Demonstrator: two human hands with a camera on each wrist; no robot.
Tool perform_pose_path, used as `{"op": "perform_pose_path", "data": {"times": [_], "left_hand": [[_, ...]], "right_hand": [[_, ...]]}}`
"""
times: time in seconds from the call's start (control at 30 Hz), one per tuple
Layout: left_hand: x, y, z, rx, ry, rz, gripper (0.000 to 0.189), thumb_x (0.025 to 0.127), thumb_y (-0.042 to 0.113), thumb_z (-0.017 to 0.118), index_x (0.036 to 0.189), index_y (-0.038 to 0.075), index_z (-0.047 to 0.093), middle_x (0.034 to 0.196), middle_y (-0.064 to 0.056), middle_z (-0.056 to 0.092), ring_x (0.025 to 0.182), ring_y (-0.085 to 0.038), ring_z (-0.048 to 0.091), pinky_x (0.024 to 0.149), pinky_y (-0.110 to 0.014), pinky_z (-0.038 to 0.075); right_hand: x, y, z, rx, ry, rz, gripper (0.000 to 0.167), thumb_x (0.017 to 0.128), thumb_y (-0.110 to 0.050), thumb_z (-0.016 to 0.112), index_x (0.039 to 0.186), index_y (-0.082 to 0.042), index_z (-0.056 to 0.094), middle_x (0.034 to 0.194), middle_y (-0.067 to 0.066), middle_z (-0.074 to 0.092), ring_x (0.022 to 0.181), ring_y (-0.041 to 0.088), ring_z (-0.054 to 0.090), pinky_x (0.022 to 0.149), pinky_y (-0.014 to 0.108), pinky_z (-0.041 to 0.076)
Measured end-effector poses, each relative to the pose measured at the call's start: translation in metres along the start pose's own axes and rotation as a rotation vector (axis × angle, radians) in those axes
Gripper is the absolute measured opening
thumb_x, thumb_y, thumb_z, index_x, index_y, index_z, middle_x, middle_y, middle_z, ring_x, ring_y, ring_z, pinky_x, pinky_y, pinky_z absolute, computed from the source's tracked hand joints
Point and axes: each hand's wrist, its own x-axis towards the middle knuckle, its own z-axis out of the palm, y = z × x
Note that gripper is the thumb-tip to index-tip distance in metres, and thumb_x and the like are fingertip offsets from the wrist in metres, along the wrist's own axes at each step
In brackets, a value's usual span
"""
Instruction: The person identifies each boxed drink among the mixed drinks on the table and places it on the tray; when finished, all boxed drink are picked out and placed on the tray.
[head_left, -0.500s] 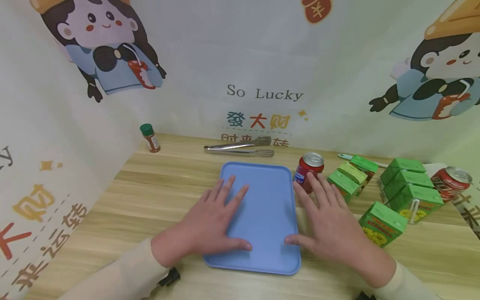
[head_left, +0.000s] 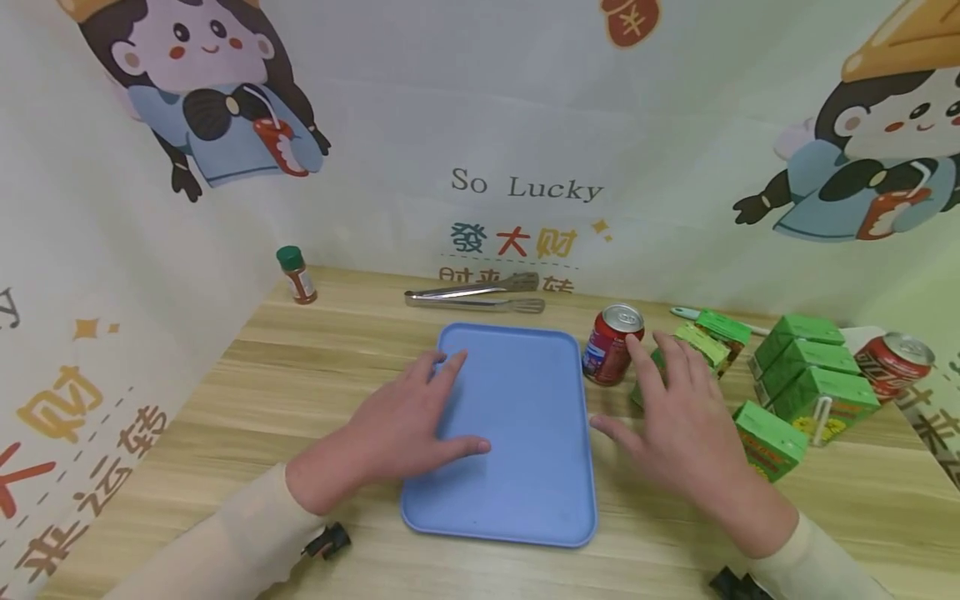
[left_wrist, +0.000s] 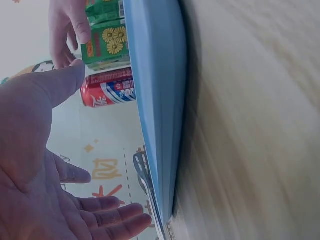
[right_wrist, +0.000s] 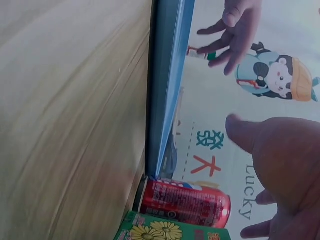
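A blue tray (head_left: 517,433) lies flat on the wooden table. My left hand (head_left: 397,429) hovers over its left edge, thumb stretched across the tray and fingers loosely spread; the palm shows bare in the left wrist view. My right hand (head_left: 682,425) is held in the air right of the tray, holding nothing, fingers spread and pointing forward. Just beyond its fingertips stands a red soda can (head_left: 611,346), upright by the tray's right edge. Green drink cartons (head_left: 723,333) stand behind the right hand, partly covered by it, and a single green carton (head_left: 772,437) is beside its wrist.
Metal tongs (head_left: 476,296) lie behind the tray. A green-capped spice bottle (head_left: 297,275) stands at the back left. Rightward are a row of green cartons (head_left: 821,392), another red can (head_left: 896,367) and a pale-handled utensil (head_left: 682,312). A printed cloth (head_left: 517,108) hangs behind.
My right hand has moved right and away from the tray, uncovering more of the near soda can. The left hand has shifted slightly left and up in the view. The tray and other objects stay put.
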Motion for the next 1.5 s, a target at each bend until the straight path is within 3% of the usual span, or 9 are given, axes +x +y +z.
{"op": "perform_pose_path", "data": {"times": [0.23,0.37,0.5,0.87,1.0,1.13,1.3,1.5], "left_hand": [[0.007,-0.006,-0.002,-0.028,-0.023,-0.07,0.114,0.094,0.072,0.077,0.17,-0.002,0.037,0.16,-0.027,0.051,0.134,-0.039,0.062,0.104,-0.058,0.058],[0.01,-0.007,-0.002,-0.049,-0.032,-0.124,0.105,0.096,0.065,0.079,0.167,-0.004,0.042,0.152,-0.027,0.056,0.126,-0.037,0.066,0.1,-0.057,0.06],[0.012,-0.01,-0.001,-0.079,-0.047,-0.174,0.097,0.099,0.058,0.079,0.164,-0.006,0.045,0.152,-0.028,0.057,0.127,-0.039,0.065,0.102,-0.058,0.058],[0.013,-0.02,0.001,-0.137,-0.117,-0.22,0.083,0.101,0.045,0.081,0.158,-0.008,0.051,0.146,-0.026,0.065,0.127,-0.036,0.067,0.106,-0.057,0.057],[0.015,-0.024,0.001,-0.179,-0.137,-0.223,0.07,0.101,0.042,0.082,0.148,-0.004,0.059,0.124,-0.015,0.074,0.104,-0.024,0.071,0.095,-0.05,0.061],[0.016,-0.027,0.001,-0.209,-0.163,-0.235,0.056,0.1,0.041,0.083,0.133,-0.001,0.067,0.097,-0.005,0.072,0.082,-0.018,0.067,0.078,-0.041,0.059],[0.015,-0.032,0.0,-0.23,-0.185,-0.245,0.051,0.098,0.038,0.085,0.124,-0.003,0.07,0.084,-0.002,0.068,0.074,-0.017,0.064,0.071,-0.037,0.054],[0.014,-0.038,-0.001,-0.239,-0.202,-0.248,0.053,0.098,0.028,0.085,0.132,-0.009,0.068,0.079,-0.003,0.067,0.069,-0.017,0.063,0.067,-0.035,0.053]], "right_hand": [[-0.003,0.011,0.005,-0.013,0.103,0.006,0.101,0.085,-0.045,0.093,0.158,0.008,0.048,0.149,0.042,0.049,0.135,0.063,0.048,0.113,0.074,0.042],[-0.004,0.014,0.008,-0.033,0.119,0.033,0.096,0.085,-0.04,0.093,0.154,0.011,0.051,0.144,0.044,0.051,0.131,0.063,0.05,0.108,0.074,0.045],[-0.006,0.016,0.009,-0.055,0.131,0.054,0.093,0.087,-0.037,0.091,0.154,0.011,0.049,0.142,0.044,0.052,0.128,0.062,0.051,0.106,0.073,0.047],[-0.005,0.013,0.009,-0.121,0.011,0.149,0.089,0.095,-0.03,0.084,0.159,0.014,0.04,0.149,0.046,0.045,0.134,0.063,0.045,0.114,0.073,0.042],[-0.004,0.014,0.012,-0.155,0.059,0.124,0.085,0.092,-0.022,0.087,0.153,0.019,0.045,0.144,0.047,0.049,0.129,0.064,0.05,0.111,0.073,0.045],[-0.002,0.015,0.015,-0.177,0.113,0.092,0.073,0.091,-0.009,0.083,0.147,0.022,0.05,0.138,0.048,0.053,0.124,0.064,0.053,0.106,0.072,0.048],[0.0,0.018,0.018,-0.18,0.147,0.084,0.055,0.094,0.002,0.062,0.144,0.023,0.052,0.132,0.047,0.054,0.116,0.063,0.054,0.096,0.071,0.049],[0.003,0.019,0.019,-0.132,0.198,0.083,0.049,0.093,0.007,0.058,0.141,0.022,0.055,0.128,0.044,0.055,0.11,0.061,0.053,0.09,0.069,0.048]]}}
